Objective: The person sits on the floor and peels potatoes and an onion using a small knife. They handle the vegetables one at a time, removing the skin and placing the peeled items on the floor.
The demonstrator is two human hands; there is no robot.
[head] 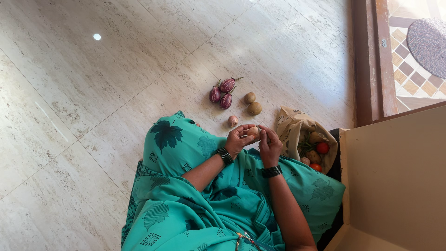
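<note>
- Left hand (238, 139) cups a small pale onion (253, 132) at frame centre, steadying it.
- Right hand (269, 145) pinches its skin.
- Eggplants (222, 93) and potatoes (252, 103) lie sorted on the floor (93, 116) above; a paper bag (297, 128) stands open to the right.

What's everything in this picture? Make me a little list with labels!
left hand: left hand holds a small pale round vegetable
right hand: right hand touches the same vegetable with its fingertips
wrists: a dark bangle on each
floor: pale tiled floor
on the floor: three purple eggplants, two potatoes, one small onion
bag: open brown paper bag beside the right hand, with red tomatoes and other vegetables inside
clothing: teal cloth with leaf print
</note>
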